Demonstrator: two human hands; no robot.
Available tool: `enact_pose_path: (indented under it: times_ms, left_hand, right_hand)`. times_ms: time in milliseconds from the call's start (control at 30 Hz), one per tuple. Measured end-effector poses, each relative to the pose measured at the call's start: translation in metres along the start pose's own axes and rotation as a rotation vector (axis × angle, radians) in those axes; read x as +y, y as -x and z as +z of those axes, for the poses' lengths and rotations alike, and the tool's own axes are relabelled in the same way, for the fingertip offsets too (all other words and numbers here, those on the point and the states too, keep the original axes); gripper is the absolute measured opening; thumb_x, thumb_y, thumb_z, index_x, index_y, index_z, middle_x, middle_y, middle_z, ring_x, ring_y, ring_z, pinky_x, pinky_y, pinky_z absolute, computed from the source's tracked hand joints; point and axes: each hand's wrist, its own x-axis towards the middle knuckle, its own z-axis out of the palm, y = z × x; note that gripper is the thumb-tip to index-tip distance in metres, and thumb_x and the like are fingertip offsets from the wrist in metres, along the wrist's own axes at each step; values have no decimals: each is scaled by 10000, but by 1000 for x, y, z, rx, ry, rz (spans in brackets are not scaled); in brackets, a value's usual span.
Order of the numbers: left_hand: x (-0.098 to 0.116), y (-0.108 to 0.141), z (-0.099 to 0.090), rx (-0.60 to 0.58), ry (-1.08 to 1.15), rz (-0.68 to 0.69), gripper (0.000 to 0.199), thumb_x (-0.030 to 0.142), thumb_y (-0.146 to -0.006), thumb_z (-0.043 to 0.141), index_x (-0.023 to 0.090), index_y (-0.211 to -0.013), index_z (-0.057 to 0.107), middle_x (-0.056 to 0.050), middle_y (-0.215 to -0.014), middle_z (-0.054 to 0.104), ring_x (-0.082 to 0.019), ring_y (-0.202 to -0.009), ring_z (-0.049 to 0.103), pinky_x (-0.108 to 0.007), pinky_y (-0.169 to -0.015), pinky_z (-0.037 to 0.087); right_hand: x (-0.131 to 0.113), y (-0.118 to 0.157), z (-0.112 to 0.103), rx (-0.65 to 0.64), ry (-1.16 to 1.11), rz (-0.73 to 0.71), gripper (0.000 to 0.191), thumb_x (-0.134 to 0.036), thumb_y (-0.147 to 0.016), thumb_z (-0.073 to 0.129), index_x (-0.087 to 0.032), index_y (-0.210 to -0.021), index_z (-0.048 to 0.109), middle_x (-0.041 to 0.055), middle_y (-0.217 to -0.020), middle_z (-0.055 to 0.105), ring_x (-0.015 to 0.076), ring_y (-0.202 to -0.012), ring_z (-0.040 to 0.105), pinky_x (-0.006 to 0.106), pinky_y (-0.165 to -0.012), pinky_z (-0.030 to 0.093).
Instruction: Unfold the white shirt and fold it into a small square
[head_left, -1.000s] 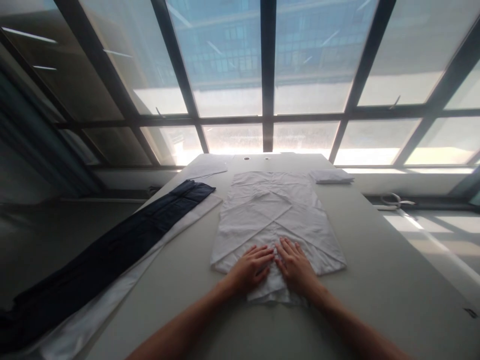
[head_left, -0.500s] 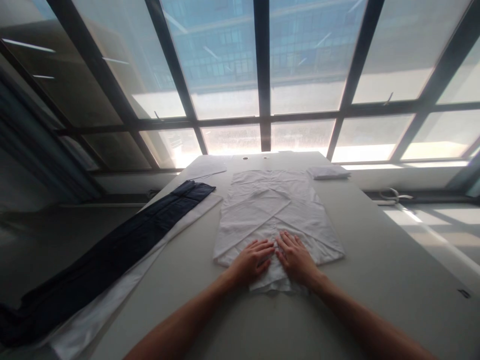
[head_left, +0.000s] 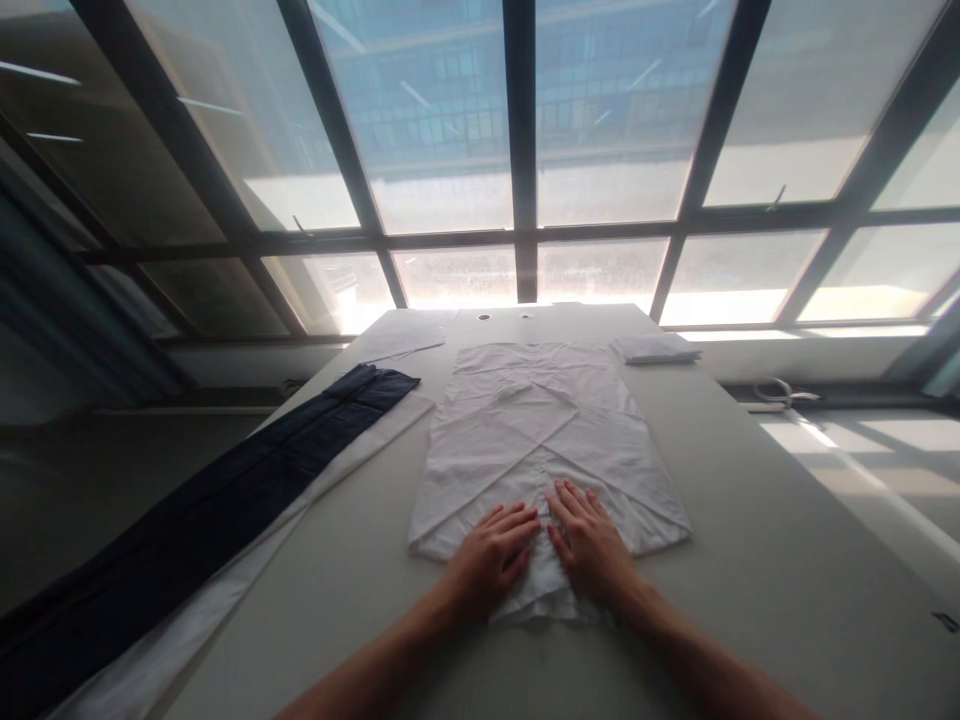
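Observation:
A white garment (head_left: 517,420), probably a shirt with its sides folded inward, lies flat on the table in front of me. Creases run diagonally across it, and a narrower end points toward me. On the near part of the cloth rests my left hand (head_left: 491,555), palm down with the fingers stretched out. My right hand (head_left: 589,540) lies flat beside it, fingers also extended, a small gap between the two. Neither hand grips the fabric. Under both palms the cloth is hidden.
The white table (head_left: 750,540) runs toward a wall of windows (head_left: 450,120). Dark navy trousers (head_left: 247,480) lie along its left edge over white fabric (head_left: 360,455). A folded white cloth (head_left: 656,349) sits at the back right. Thin white sheets (head_left: 401,335) lie at the back left.
The view has shifted slightly, so the garment and hands appear a little lower. Both hands stay flat on the near part of the cloth, with little other visible change.

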Motion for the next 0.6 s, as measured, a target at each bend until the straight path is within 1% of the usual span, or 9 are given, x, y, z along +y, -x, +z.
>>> enact_pose_path:
  times_ms: [200, 500, 600]
  left_hand:
    - [1, -3, 1, 45, -9, -7, 484, 157, -936, 606, 290, -1398, 653, -38, -1495, 610, -256, -1436, 522, -498, -1242, 376]
    - [5, -8, 0, 38, -22, -15, 473, 152, -929, 596, 275, -1381, 661, -46, -1477, 627, -255, -1415, 540, -493, -1234, 389]
    - [6, -8, 1, 52, -33, -20, 455, 158, -941, 580, 275, -1373, 662, -44, -1477, 627, -254, -1412, 543, -490, -1229, 398]
  right_hand:
    - [0, -1, -1, 0, -11, -4, 556, -312, -1030, 438, -160, -1561, 499, 101, -1658, 373, 257, -1560, 296, 471, -1284, 215]
    - [-1, -1, -1, -4, -15, 0, 558, -310, -1034, 433, -159, -1569, 487, 101, -1660, 373, 265, -1559, 299, 482, -1283, 221]
    - [-1, -1, 0, -2, -23, 4, 549, -320, -1041, 429, -157, -1561, 498, 103, -1655, 383, 263, -1557, 303, 481, -1283, 223]
